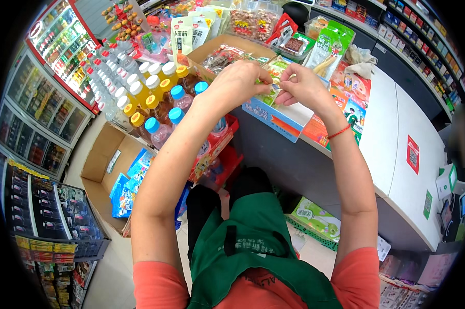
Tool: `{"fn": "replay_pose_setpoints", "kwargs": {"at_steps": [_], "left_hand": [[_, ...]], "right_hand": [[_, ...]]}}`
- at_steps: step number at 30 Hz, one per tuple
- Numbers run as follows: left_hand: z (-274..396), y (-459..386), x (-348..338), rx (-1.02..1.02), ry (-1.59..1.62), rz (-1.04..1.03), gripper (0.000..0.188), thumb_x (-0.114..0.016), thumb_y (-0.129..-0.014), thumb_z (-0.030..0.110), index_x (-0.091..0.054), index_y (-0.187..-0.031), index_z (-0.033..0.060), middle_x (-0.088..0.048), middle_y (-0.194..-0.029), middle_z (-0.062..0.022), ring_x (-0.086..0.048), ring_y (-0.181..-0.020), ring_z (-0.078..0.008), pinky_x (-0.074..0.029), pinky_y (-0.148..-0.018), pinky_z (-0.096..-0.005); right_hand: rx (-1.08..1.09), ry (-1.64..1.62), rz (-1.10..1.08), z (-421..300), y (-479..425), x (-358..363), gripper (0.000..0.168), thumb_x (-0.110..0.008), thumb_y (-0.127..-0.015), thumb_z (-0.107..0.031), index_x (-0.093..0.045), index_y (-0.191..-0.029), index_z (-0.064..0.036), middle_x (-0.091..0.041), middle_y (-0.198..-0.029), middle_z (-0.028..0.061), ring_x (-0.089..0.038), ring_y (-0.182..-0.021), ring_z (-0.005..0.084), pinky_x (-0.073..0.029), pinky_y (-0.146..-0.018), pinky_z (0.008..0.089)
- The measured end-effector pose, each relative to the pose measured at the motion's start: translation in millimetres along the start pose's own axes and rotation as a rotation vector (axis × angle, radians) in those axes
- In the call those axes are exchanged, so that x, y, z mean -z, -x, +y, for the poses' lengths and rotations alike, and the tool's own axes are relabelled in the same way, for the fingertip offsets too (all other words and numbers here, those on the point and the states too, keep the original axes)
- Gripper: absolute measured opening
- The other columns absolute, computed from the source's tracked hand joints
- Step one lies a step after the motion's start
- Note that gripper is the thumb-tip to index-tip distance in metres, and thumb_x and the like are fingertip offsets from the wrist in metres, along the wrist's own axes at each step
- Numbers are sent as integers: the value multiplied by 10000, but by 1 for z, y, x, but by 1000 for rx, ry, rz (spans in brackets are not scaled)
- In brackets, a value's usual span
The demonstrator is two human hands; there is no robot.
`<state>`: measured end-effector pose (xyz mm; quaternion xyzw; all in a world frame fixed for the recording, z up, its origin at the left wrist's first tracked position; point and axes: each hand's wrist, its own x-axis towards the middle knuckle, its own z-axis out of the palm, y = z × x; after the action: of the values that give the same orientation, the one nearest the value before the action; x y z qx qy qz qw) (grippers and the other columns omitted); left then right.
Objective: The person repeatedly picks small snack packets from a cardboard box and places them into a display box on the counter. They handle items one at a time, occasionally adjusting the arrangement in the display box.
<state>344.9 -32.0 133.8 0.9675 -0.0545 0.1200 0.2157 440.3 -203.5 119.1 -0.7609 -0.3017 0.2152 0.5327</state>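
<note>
My left hand [245,82] reaches over the counter from the left, its fingers bent at the edge of a green and white snack packet [275,75]. Facing it, my right hand [301,87], with a red cord at the wrist, has its thumb and fingertips close together at the packet's right side. The packet lies over a blue display box [273,120] at the counter's edge. Whether either hand grips it cannot be told, as the fingers cover the contact. Behind my left hand, a cardboard box [201,52] holds dark wrapped snacks [221,58].
Drink bottles [159,133] crowd a red rack on the left. On the floor, an open carton [101,185] holds blue packets. The white counter [387,127] curves right, bearing a crumpled cloth [360,61]. A green crate [313,233] sits below it.
</note>
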Motion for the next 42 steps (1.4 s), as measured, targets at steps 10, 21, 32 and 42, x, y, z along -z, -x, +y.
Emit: {"fn": "replay_pose_setpoints", "kwargs": {"at_steps": [10, 21, 32, 42], "left_hand": [[0, 2, -5, -108, -96, 20, 289, -718, -819, 179, -715, -1080, 53, -676, -971, -149, -648, -945, -323, -506, -851, -412], [-1, 7, -8, -78, -133, 81, 344, -770, -771, 249, -704, -1048, 57, -665, -960, -146, -652, -906, -307, -509, -802, -414], [18, 24, -5, -131, 15, 291, 243, -728, -826, 146, -692, -1029, 18, -672, -955, -152, -665, -867, -298, -518, -767, -398], [31, 102, 21, 16, 142, 323, 197, -700, -863, 109, -689, -1032, 9, -702, -933, -127, -681, -836, -240, -523, -725, -351]], "right_hand": [[-58, 32, -173, 10, -8, 5, 96, -546, -962, -95, -544, -1020, -20, -689, -842, 119, -709, -713, 158, -596, -653, 270], [163, 398, 80, -8, 19, 7, 252, -690, -861, -216, -604, -840, 20, -672, -668, 139, -692, -601, 194, -526, -581, 331], [386, 230, 103, -17, 33, -5, 151, -635, -843, -111, -631, -857, 39, -683, -748, 127, -696, -680, 188, -537, -628, 312], [452, 70, -73, -45, 61, -53, 114, -638, -831, -59, -643, -879, 44, -684, -744, 99, -678, -693, 149, -533, -620, 284]]}}
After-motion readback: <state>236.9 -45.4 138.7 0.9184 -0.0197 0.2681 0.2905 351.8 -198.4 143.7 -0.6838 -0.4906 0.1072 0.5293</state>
